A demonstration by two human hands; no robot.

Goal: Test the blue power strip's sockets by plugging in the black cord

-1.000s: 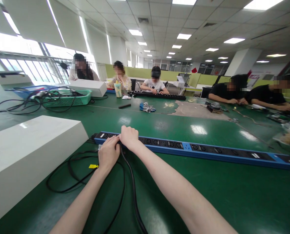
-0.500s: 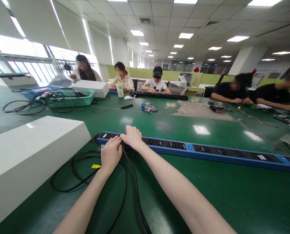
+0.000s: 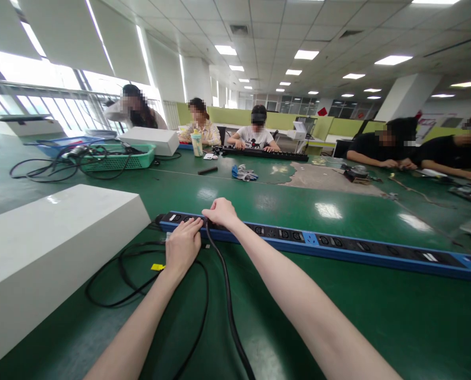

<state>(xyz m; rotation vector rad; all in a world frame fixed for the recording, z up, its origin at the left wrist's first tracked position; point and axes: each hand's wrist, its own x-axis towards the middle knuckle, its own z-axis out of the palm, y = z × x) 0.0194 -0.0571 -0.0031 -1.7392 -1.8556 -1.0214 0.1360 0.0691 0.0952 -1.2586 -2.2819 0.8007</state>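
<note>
R hand (image 3: 221, 212) grips blk cord (image 3: 229, 301) end at pwr strip (image 3: 357, 252) on table (image 3: 377, 311), L hand (image 3: 183, 245) laid unclenched on strip; tip hidden, can't tell if plugged in, visible sockets (image 3: 285, 234) unfilled.

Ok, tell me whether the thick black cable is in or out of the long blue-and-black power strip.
Cannot tell: the right hand hides the cable where it reaches the power strip.

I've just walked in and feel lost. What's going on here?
A person's left grip rests against a blue-and-black power strip. The right grip is closed around the upper end of a thick black cable at the strip, hiding whether it is plugged in. A white box stands on the left.
</note>
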